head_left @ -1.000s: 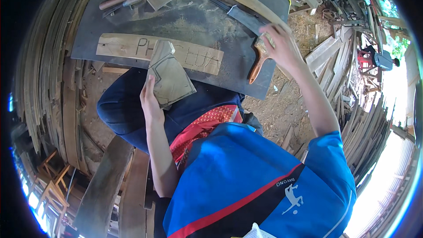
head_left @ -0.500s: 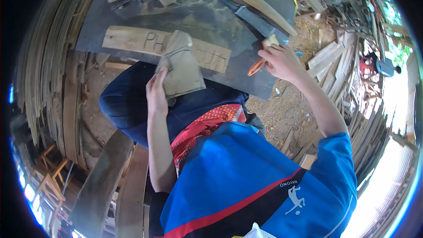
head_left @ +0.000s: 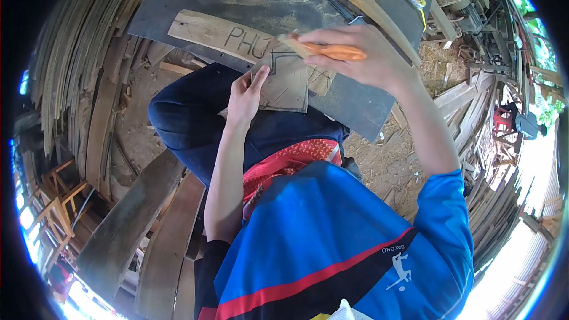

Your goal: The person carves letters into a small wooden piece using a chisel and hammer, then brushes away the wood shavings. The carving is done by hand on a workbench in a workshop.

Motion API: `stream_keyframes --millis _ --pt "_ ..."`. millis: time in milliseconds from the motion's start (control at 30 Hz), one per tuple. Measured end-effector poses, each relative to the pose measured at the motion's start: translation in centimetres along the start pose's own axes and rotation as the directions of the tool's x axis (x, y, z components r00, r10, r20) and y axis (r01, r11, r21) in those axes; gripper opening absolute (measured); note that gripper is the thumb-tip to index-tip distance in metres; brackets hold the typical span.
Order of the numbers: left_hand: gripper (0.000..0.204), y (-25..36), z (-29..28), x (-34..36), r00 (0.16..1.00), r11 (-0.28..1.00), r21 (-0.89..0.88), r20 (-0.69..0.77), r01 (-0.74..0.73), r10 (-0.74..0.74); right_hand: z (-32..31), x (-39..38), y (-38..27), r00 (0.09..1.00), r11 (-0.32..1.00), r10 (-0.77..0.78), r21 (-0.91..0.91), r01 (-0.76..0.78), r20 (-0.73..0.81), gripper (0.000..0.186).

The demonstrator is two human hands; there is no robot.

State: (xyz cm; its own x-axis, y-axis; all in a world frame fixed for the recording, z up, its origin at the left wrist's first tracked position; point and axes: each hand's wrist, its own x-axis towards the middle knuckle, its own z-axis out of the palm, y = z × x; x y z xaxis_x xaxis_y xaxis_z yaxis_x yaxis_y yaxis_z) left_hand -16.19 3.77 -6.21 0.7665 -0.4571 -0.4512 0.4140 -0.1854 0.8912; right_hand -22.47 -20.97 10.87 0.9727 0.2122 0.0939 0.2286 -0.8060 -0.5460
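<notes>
Since the earlier frame my right hand (head_left: 361, 59) has swung its orange-handled tool (head_left: 323, 50) in over the flat wood piece (head_left: 284, 83), grip clenched on the handle, while my left hand (head_left: 244, 96) steadies that piece on my lap, so marking looks underway.

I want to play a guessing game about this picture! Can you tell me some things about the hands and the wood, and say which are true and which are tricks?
1. The right hand holds an orange-handled tool. True.
2. The left hand is empty and touches nothing. False: it steadies a flat wooden piece.
3. The wooden piece has lines drawn on it. True.
4. The person wears a green shirt. False: the shirt is blue.
</notes>
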Motion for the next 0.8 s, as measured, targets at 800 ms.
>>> stream_keyframes --millis 800 --pt "0.054 1.1 0.6 -0.7 0.999 0.998 0.06 -0.01 -0.036 0.036 0.2 4.2 0.6 0.984 0.997 -0.072 0.034 0.067 0.163 0.023"
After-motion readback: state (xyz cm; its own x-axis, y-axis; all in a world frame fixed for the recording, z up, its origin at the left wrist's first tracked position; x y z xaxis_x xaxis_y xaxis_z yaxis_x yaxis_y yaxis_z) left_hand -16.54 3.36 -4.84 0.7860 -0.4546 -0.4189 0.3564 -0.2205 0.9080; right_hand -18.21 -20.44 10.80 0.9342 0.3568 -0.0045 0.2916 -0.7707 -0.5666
